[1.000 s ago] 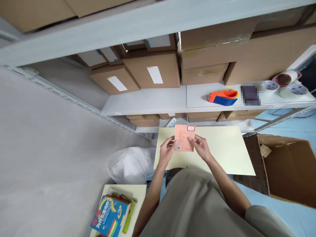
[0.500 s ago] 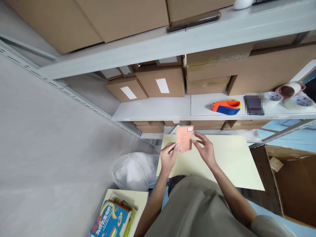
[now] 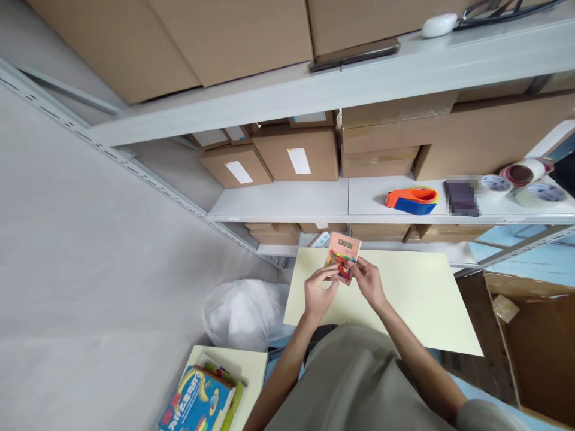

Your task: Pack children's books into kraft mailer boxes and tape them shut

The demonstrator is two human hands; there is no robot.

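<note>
A small pink book [image 3: 345,244] with a colourful picture on its front cover is held up over the pale yellow tabletop [image 3: 413,293]. My right hand [image 3: 369,282] grips it by the right edge, thumb on the cover and the other fingers mostly behind. At the lower left of the book is my left hand [image 3: 318,294], its fingers stretched toward the cover and the thumb apart from them. Whether those fingertips touch the cover is hard to see.
Ahead, a shelf [image 3: 287,200] bears cardboard boxes [image 3: 299,152], an orange and blue tape dispenser [image 3: 411,200] and tape rolls [image 3: 496,184]. Lower left are stacked books [image 3: 197,398] and a white plastic bag [image 3: 245,314]. An open carton [image 3: 539,335] stands right.
The pink book has been turned from its back cover to its front. My right hand has taken hold of its right edge, and my left hand has loosened its pinch.
</note>
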